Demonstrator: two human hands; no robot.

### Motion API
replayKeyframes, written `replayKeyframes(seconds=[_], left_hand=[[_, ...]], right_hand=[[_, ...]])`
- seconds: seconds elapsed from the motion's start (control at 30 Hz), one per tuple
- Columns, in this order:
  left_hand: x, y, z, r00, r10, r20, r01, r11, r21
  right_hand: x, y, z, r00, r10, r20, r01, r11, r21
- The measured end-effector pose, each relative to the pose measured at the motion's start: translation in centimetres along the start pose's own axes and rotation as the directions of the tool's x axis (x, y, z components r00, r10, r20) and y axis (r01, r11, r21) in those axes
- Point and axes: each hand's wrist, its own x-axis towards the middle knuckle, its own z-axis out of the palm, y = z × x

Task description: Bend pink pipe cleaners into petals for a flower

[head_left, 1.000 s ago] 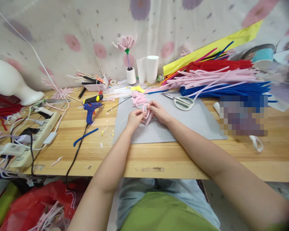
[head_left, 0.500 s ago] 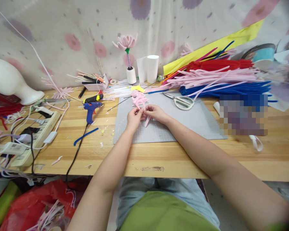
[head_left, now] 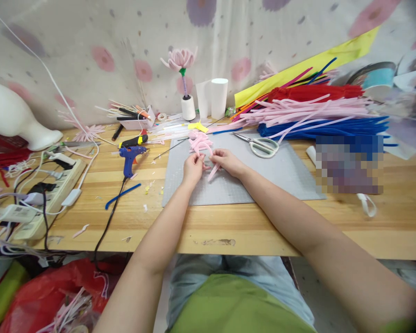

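Between my hands is a pink pipe cleaner (head_left: 213, 173), bent into a curve above the grey cutting mat (head_left: 277, 178). The fingertips of my left hand (head_left: 193, 168) are pinched on one part of it. My right hand (head_left: 229, 163) pinches it on the other side, and a loose end slants down below those fingers. Just beyond the hands, a small pile of bent pink pipe cleaner pieces (head_left: 198, 140) lies on the mat. Scissors (head_left: 263, 147) with pale green handles rest on the mat to the right.
A blue glue gun (head_left: 128, 159) with a black cord lies left of the mat, near a power strip (head_left: 52, 199). Behind stands a pink pipe cleaner flower (head_left: 180, 62) in a white holder. Bundles of pink pipe cleaners (head_left: 308, 112) and blue pipe cleaners (head_left: 333, 128) lie back right.
My hands have moved slightly apart, the right one a little to the right. More of the pink pipe cleaner's curve now shows between them.
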Motion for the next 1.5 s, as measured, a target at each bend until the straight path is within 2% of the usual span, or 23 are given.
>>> replayKeyframes(seconds=[0.07, 0.23, 0.37, 0.5, 0.67, 0.8, 0.9, 1.0, 1.1, 1.17, 1.3, 1.4, 1.5], left_hand=[[-0.1, 0.4, -0.4, 1.000, -0.016, -0.007, 0.016, 0.999, -0.045], [-0.5, 1.0, -0.8, 0.994, -0.076, 0.075, 0.081, 0.994, -0.068], [-0.6, 1.0, -0.9, 0.990, -0.096, 0.099, 0.103, 0.992, -0.073], [-0.6, 0.9, -0.9, 0.990, -0.084, 0.116, 0.089, 0.995, -0.044], [-0.5, 0.3, -0.5, 0.993, -0.028, 0.115, 0.022, 0.998, 0.058], [-0.4, -0.3, -0.4, 0.995, 0.044, 0.093, -0.054, 0.993, 0.105], [-0.4, -0.4, -0.7, 0.994, 0.089, 0.068, -0.097, 0.986, 0.134], [-0.6, -0.4, -1.0, 0.988, 0.143, 0.057, -0.152, 0.959, 0.241], [-0.8, -0.3, -0.8, 0.971, 0.226, 0.075, -0.237, 0.897, 0.373], [-1.0, -0.1, -0.6, 0.952, 0.287, 0.108, -0.305, 0.846, 0.436], [-1.0, 0.2, -0.4, 0.906, 0.387, 0.172, -0.418, 0.754, 0.506], [-0.9, 0.3, -0.5, 0.886, 0.397, 0.238, -0.459, 0.690, 0.560], [-0.9, 0.3, -0.5, 0.890, 0.368, 0.270, -0.456, 0.676, 0.579]], right_hand=[[-0.1, -0.2, -0.3, 1.000, 0.003, -0.001, -0.003, 1.000, 0.012], [-0.2, -0.4, -0.4, 0.994, 0.007, 0.106, -0.005, 1.000, -0.019], [-0.1, -0.2, -0.4, 0.995, -0.004, 0.103, 0.007, 1.000, -0.025], [0.1, 0.3, -0.4, 0.995, -0.022, 0.093, 0.026, 0.999, -0.043], [0.5, 1.1, 0.0, 0.995, -0.044, 0.087, 0.056, 0.987, -0.149], [0.4, 1.1, 0.2, 0.984, -0.163, 0.069, 0.176, 0.941, -0.290], [0.1, 0.6, -0.1, 0.949, -0.313, 0.044, 0.299, 0.843, -0.447], [0.0, 0.3, -0.5, 0.913, -0.406, -0.036, 0.332, 0.793, -0.510], [0.1, 0.2, -0.8, 0.933, -0.352, -0.079, 0.290, 0.862, -0.416], [0.2, 0.0, -0.7, 0.948, -0.314, -0.046, 0.283, 0.903, -0.322], [0.0, -0.6, -0.5, 0.948, -0.318, -0.005, 0.310, 0.928, -0.207], [-0.1, -0.9, -0.5, 0.956, -0.292, -0.010, 0.288, 0.947, -0.144], [0.0, -0.8, -0.7, 0.963, -0.266, -0.036, 0.261, 0.959, -0.112]])
